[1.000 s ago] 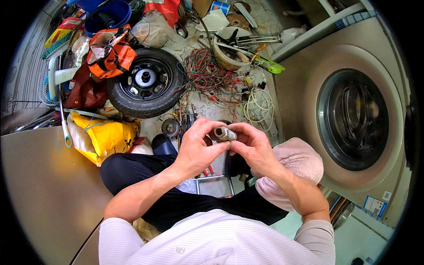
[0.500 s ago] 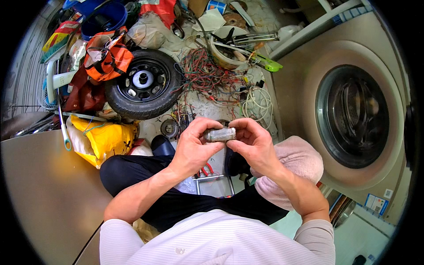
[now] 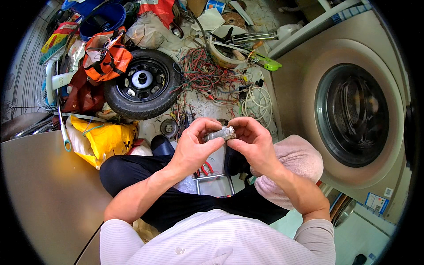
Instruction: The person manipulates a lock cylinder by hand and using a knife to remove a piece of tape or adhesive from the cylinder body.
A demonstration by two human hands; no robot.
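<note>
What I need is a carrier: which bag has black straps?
The orange bag by the black tyre: its black straps set it apart from the yellow bag and whitish plastic bag, which show none.

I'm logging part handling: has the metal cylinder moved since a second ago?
Yes: the metal cylinder has turned. Its open end faced the camera; now it lies sideways, right end toward the washing machine.

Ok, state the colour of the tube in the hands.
The tube is dull silver-grey, best seen in the head view.
</note>
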